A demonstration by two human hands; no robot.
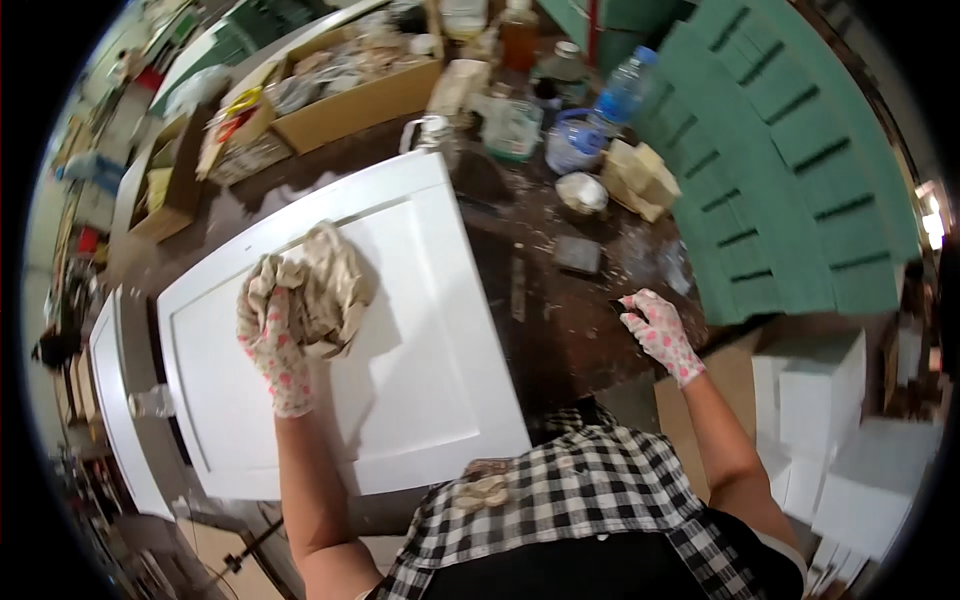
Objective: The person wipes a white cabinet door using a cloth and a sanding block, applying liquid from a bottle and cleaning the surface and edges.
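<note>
My left hand [270, 350], in a white glove with pink spots, grips a crumpled beige cloth [335, 280] over a white panelled door [420, 370]. The cloth bunches around the fingers and drapes onto the panel. The door lies flat on a dark, stained table [540, 350]. Out to the right, my right hand [660, 330] wears a matching glove and hovers at the table's right side. Its thumb and fingers curl together around a small dark thing, too small to name. A grey block [577, 255] lies just beyond that hand.
Along the far side stand a cardboard box [360, 95] of odds and ends, a clear jug [432, 135], a blue-capped bottle [622, 92] and a lilac jug [573, 145]. Green slotted panels [790, 170] lean at right. Another white panel [120, 400] is at left.
</note>
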